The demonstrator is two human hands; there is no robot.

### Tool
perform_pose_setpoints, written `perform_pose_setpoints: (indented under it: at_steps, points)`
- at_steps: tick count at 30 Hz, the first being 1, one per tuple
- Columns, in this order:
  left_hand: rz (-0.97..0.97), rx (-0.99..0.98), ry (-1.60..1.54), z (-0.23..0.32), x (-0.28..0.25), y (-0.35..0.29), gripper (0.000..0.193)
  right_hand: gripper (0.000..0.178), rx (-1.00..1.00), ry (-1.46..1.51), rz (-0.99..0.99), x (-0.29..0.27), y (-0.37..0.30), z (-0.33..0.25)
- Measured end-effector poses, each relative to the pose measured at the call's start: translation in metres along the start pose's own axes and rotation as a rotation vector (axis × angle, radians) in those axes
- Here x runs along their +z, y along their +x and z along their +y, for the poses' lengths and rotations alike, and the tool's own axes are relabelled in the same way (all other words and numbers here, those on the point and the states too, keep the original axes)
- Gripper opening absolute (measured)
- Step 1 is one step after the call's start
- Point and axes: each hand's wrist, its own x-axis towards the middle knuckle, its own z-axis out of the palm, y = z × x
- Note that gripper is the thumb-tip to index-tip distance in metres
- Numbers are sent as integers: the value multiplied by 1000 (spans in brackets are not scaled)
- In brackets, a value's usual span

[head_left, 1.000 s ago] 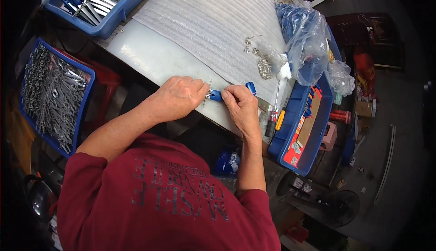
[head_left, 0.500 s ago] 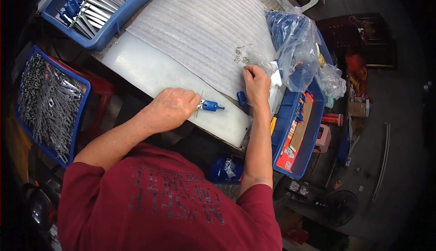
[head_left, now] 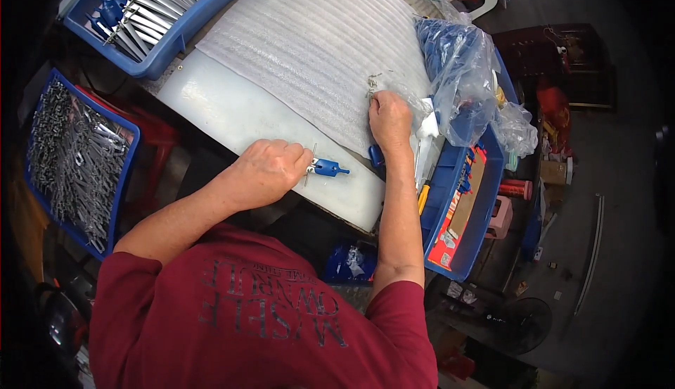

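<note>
My left hand [head_left: 271, 167], closed, grips a metal part with a blue plastic end piece [head_left: 328, 168] sticking out to the right. A thin metal pin crosses it beside my fingertips. This part is just above the white board [head_left: 232, 104]. Farther up and to the right, my right hand [head_left: 391, 122] has its fingers pressed together beside small metal fittings [head_left: 373, 84] by a clear plastic bag; whatever is in the fingers is hidden. A loose blue plastic piece [head_left: 376, 155] lies near the right wrist.
Grey foam sheet [head_left: 295, 44] covers much of the board. A blue bin [head_left: 165, 53] of metal strips stands far left, and a blue tray [head_left: 131, 171] of metal parts at left. On the right are a bag of blue pieces [head_left: 457, 65], a yellow-handled tool [head_left: 423, 199] and a blue bin [head_left: 467, 266].
My right hand has moved slightly left and up, closer to the small metal fittings. My left hand keeps its grip on the metal part, almost unmoved.
</note>
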Motion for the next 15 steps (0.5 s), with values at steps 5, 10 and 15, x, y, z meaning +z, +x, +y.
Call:
perform_pose_setpoints:
  at_steps: [5, 10, 15]
  points:
    - [0, 3, 1, 1, 2, -1, 9, 7, 14, -25, -58, -2, 1, -1]
    - [1, 8, -12, 2, 0, -1, 9, 10, 51, 149, -18, -12, -7, -3]
    - [-1, -4, -2, 0, 1, -1, 11, 14, 245, 458, -198, -57, -33, -36]
